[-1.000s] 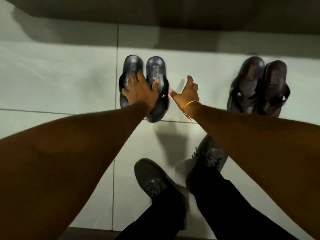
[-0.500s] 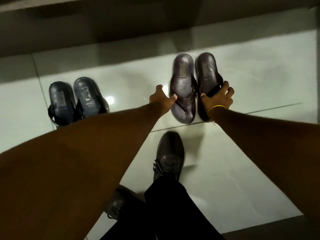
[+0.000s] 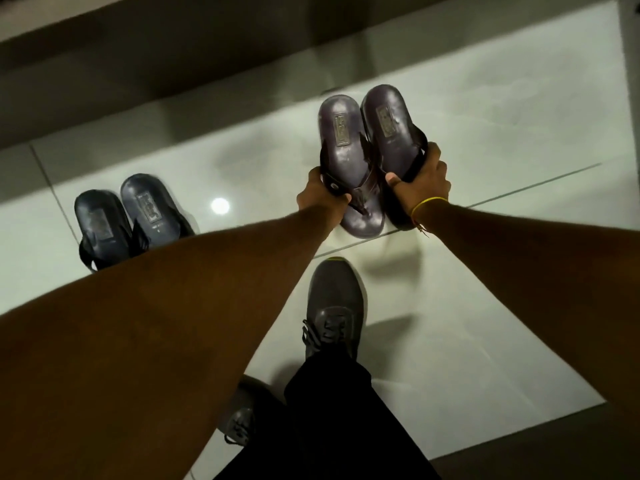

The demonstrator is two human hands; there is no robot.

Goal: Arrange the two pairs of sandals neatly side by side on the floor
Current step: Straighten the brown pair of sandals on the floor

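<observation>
Two pairs of dark sandals are on the pale tiled floor (image 3: 485, 140). The dark blue pair (image 3: 131, 216) stands side by side at the left, partly hidden by my left forearm. The brown pair is at the upper middle, its two sandals pressed together. My left hand (image 3: 320, 195) grips the strap side of the left brown sandal (image 3: 346, 157). My right hand (image 3: 420, 181), with a yellow thread on the wrist, grips the strap of the right brown sandal (image 3: 391, 126). A shadow lies on the tile below the brown pair.
My own grey laced shoes (image 3: 334, 306) and black trousers (image 3: 322, 420) are on the tile below the brown pair. A dark wall base (image 3: 173, 64) runs along the far side of the floor. A light reflection (image 3: 220, 205) sits between the two pairs.
Both hands left the blue pair, moved right and closed on the brown sandals. The view has shifted right, so the blue pair now lies at the left.
</observation>
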